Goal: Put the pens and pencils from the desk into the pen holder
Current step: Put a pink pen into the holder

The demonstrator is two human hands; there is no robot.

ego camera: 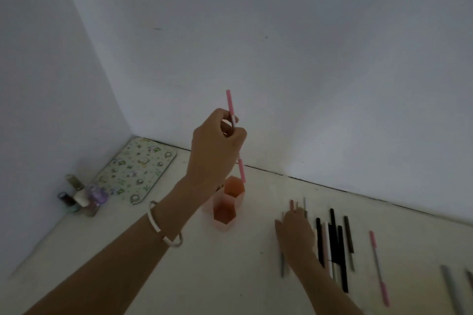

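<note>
At frame centre, the left hand (216, 140) is pinching a pink pen (235, 135) upright over the pen holder (228, 203); lower right, the right hand (297, 234) is lying flat on desk pens (332, 245), grip unclear.

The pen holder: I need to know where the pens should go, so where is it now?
In the head view, the pink pen holder stands on the desk near centre, below the left hand holding a pink pen, left of the right hand.

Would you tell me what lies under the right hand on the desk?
Thin pens poke out beyond the right hand, one grey below it; the hand covers their middles.
</note>
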